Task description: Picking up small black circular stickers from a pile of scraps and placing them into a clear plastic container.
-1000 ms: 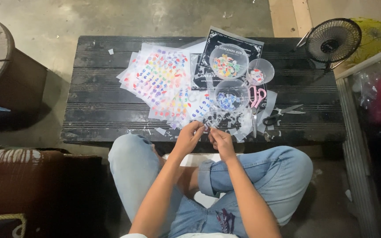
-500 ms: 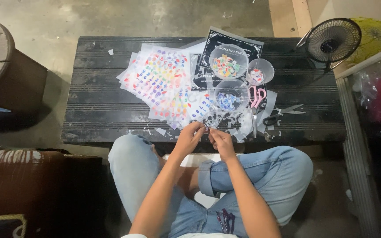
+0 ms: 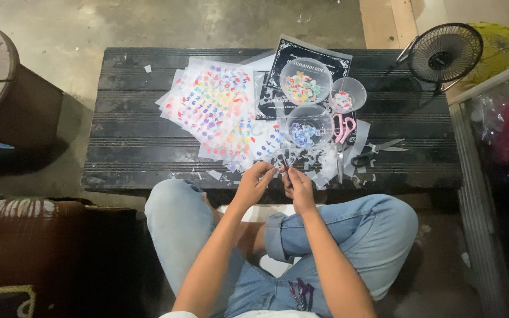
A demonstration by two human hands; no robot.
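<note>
My left hand (image 3: 256, 180) and my right hand (image 3: 297, 185) meet at the near edge of a low black slatted table (image 3: 131, 147), fingertips pinched together on a small clear sticker sheet piece (image 3: 282, 164). Just beyond them lies a pile of clear sheets with colourful letter stickers (image 3: 216, 106). A clear round bowl (image 3: 308, 126) with blue and white bits sits right above my hands. Two more clear bowls, a large one (image 3: 306, 81) with mixed coloured bits and a small one (image 3: 347, 94), stand farther back.
Pink-handled scissors (image 3: 343, 132) and black-handled scissors (image 3: 372, 153) lie right of the bowls. A small black fan (image 3: 446, 54) stands at the table's far right corner. A brown round stool (image 3: 1, 88) is at the left. My legs in jeans are crossed below the table.
</note>
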